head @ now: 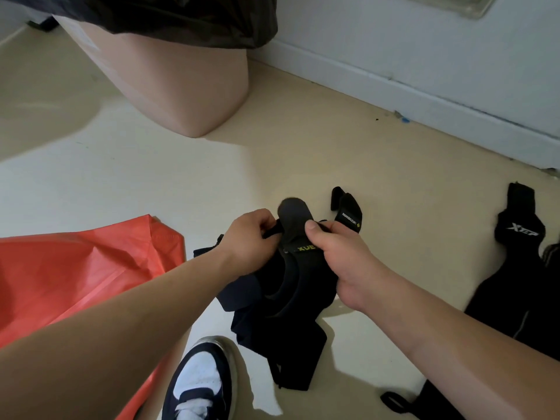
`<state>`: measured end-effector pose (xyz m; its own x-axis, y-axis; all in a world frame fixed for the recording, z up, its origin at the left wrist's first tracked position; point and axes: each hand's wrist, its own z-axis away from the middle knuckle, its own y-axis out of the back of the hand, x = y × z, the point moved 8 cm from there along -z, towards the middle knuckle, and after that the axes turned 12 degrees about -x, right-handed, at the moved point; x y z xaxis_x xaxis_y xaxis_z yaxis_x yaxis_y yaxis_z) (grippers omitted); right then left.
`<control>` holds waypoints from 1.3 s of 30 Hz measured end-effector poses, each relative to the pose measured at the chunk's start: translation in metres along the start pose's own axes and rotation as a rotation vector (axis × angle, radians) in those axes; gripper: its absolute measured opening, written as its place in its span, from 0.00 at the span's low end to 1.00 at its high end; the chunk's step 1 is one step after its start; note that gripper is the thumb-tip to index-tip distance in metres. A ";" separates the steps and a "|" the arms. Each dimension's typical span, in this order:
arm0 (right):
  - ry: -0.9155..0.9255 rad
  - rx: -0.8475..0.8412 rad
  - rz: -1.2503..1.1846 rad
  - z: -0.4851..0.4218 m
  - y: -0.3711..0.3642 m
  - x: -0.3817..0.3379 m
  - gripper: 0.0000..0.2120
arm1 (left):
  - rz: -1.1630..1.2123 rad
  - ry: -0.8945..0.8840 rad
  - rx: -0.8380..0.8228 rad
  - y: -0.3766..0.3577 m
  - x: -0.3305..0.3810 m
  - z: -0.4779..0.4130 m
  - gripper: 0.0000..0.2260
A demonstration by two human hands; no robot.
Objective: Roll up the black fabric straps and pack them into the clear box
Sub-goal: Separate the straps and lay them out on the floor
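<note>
Both my forearms (121, 316) are bare right up to my left grip (251, 237) and my right grip (333, 253). Below the left grip is my sneaker (200, 386): white toe panel, white laces, dark navy overlays, pale glossy sole rim.

Hands: two, left hand (248, 237) and right hand (336, 256). Black fabric straps: at least three, namely held bundle (285, 292), labelled strap (350, 218) and branded strap (515, 234) at the right edge of the floor (303, 147). Overlaps prevent an exact count. Red bag (75, 274): one. Bin (181, 86): one. Shoe (200, 383): one.
</note>
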<state>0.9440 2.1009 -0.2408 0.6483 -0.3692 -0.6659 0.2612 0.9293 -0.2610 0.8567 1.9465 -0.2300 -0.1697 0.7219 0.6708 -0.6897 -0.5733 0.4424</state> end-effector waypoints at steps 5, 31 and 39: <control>0.076 0.005 -0.004 0.012 -0.008 -0.018 0.08 | -0.111 0.047 0.065 0.004 -0.003 -0.013 0.05; 0.234 -0.018 0.146 0.024 0.017 -0.044 0.10 | 0.643 -0.144 -0.178 -0.033 0.050 0.045 0.16; 0.318 0.081 0.460 0.028 0.020 -0.058 0.09 | 0.608 -0.091 -0.259 -0.039 0.059 0.047 0.15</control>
<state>0.9320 2.1404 -0.1879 0.4642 0.1052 -0.8794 0.0649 0.9862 0.1523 0.9067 1.9932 -0.1800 -0.5293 0.2577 0.8083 -0.6388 -0.7481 -0.1798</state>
